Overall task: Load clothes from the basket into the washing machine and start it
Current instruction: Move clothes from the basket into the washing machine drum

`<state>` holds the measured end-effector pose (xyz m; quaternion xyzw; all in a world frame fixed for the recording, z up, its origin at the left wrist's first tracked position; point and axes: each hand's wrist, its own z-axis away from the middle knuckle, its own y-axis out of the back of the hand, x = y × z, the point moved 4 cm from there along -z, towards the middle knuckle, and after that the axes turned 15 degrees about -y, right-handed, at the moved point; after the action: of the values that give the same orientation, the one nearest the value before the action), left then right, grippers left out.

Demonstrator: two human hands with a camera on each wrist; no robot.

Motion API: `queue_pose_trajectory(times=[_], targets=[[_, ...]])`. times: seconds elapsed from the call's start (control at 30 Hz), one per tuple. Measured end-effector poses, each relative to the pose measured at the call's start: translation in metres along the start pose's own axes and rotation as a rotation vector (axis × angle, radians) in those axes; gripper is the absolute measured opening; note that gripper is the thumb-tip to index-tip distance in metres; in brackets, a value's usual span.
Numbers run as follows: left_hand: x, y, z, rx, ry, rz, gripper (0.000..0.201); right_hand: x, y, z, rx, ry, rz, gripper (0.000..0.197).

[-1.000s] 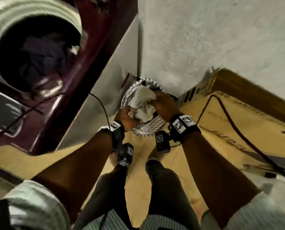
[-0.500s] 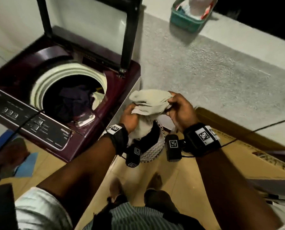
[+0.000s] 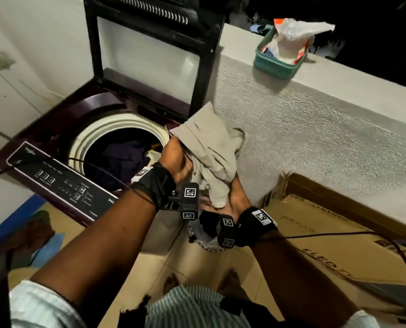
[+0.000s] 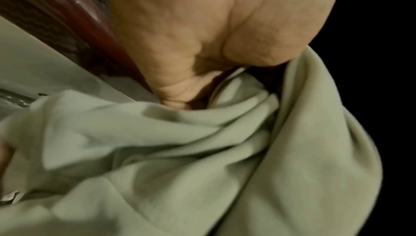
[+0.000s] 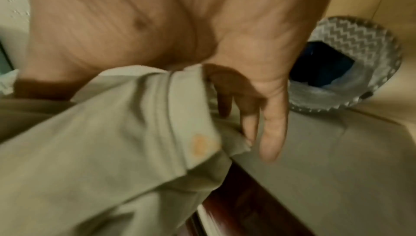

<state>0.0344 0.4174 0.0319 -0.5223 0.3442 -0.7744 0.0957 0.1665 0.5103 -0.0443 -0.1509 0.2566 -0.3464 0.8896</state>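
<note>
Since the drum (image 3: 88, 138) sits at 10 o'clock, the garment (image 3: 211, 147) is gripped by left hand (image 3: 176, 158) (right hand (image 3: 232, 202) flat underneath, propping).

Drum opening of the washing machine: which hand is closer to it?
Left. The left hand, gripping the beige garment, is beside the drum opening at its rim. The right hand supports the garment farther away, toward the basket.

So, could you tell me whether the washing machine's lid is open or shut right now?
Open: the lid stands raised behind the drum, whose mouth is uncovered, with dark clothes visible inside.
</note>
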Motion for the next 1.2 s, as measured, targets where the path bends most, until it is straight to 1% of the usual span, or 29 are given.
queue_pose_trajectory(times=[0.07, 0.1, 0.13, 0.17, 0.2, 0.23, 0.27, 0.33, 0.37, 0.4, 0.43, 0.47, 0.5, 0.53, 0.57, 0.63, 0.73, 0.8, 0.83, 0.9, 0.93, 0.97, 1.03, 1.13, 1.2], targets=[[0.004, 0.01, 0.0, 0.007, 0.024, -0.043, 0.064, -0.012, -0.03, 0.007, -0.128, 0.06, -0.092, 0.059], [0.01, 0.014, 0.003, 0.005, 0.019, -0.094, 0.066, -0.022, -0.044, 0.009, -0.147, 0.105, -0.063, 0.049], [0.013, 0.018, 0.006, 0.001, 0.024, -0.132, 0.064, -0.033, -0.054, 0.011, -0.116, 0.161, -0.051, 0.038], [0.018, 0.023, 0.01, -0.014, 0.017, -0.149, 0.056, -0.043, -0.06, 0.009, -0.064, 0.209, -0.097, 0.028], [0.02, 0.028, 0.013, -0.034, 0.008, -0.132, 0.047, -0.052, -0.067, 0.009, -0.067, 0.247, -0.113, 0.022], [0.022, 0.037, 0.014, -0.035, 0.0, -0.13, 0.042, -0.059, -0.078, 0.009, -0.074, 0.256, -0.08, 0.02], [0.025, 0.045, 0.016, -0.043, 0.009, -0.109, 0.042, -0.063, -0.091, 0.008, -0.096, 0.259, -0.017, 0.02], [0.036, 0.067, 0.019, 0.004, 0.026, -0.139, 0.052, -0.067, -0.114, 0.007, -0.101, 0.298, 0.122, 0.022], [0.04, 0.076, 0.019, 0.011, 0.03, -0.124, 0.056, -0.069, -0.125, 0.001, -0.08, 0.327, 0.187, 0.02], [0.045, 0.082, 0.02, 0.001, 0.038, -0.07, 0.058, -0.071, -0.136, -0.005, -0.04, 0.405, 0.288, 0.017], [0.051, 0.09, 0.02, -0.001, 0.033, -0.043, 0.055, -0.073, -0.148, -0.01, 0.019, 0.516, 0.414, 0.026], [0.056, 0.097, 0.021, 0.019, 0.023, -0.071, 0.051, -0.075, -0.156, -0.02, 0.081, 0.63, 0.563, 0.042], [0.063, 0.104, 0.022, 0.014, 0.006, -0.105, 0.046, -0.077, -0.161, -0.041, 0.095, 0.715, 0.718, 0.053], [0.069, 0.109, 0.022, 0.024, -0.017, -0.157, 0.043, -0.078, -0.164, -0.058, 0.082, 0.736, 0.814, 0.056], [0.076, 0.117, 0.022, 0.061, -0.046, -0.222, 0.041, -0.078, -0.171, -0.062, 0.091, 0.727, 0.874, 0.052], [0.09, 0.146, 0.012, 0.174, -0.14, -0.287, 0.041, -0.082, -0.185, -0.058, 0.153, 0.662, 0.898, 0.038], [0.118, 0.164, 0.002, 0.222, -0.252, -0.325, 0.049, -0.089, -0.186, -0.071, 0.25, 0.521, 0.789, 0.042], [0.127, 0.183, -0.01, 0.271, -0.311, -0.348, 0.048, -0.088, -0.188, -0.075, 0.22, 0.401, 0.702, 0.041], [0.131, 0.189, -0.011, 0.321, -0.309, -0.347, 0.05, -0.086, -0.19, -0.074, 0.193, 0.351, 0.672, 0.035], [0.127, 0.2, -0.016, 0.411, -0.275, -0.345, 0.067, -0.086, -0.188, -0.078, 0.179, 0.29, 0.603, 0.021], [0.126, 0.203, -0.015, 0.448, -0.259, -0.357, 0.073, -0.085, -0.187, -0.081, 0.181, 0.28, 0.577, 0.018], [0.123, 0.202, -0.014, 0.478, -0.239, -0.374, 0.075, -0.085, -0.186, -0.083, 0.186, 0.281, 0.557, 0.019], [0.115, 0.202, -0.011, 0.476, -0.21, -0.425, 0.069, -0.081, -0.186, -0.084, 0.191, 0.294, 0.543, 0.02], [0.097, 0.204, -0.009, 0.414, -0.147, -0.523, 0.061, -0.074, -0.182, -0.084, 0.198, 0.309, 0.55, 0.017], [0.084, 0.203, -0.007, 0.387, -0.113, -0.533, 0.045, -0.068, -0.174, -0.083, 0.211, 0.32, 0.557, 0.018]])
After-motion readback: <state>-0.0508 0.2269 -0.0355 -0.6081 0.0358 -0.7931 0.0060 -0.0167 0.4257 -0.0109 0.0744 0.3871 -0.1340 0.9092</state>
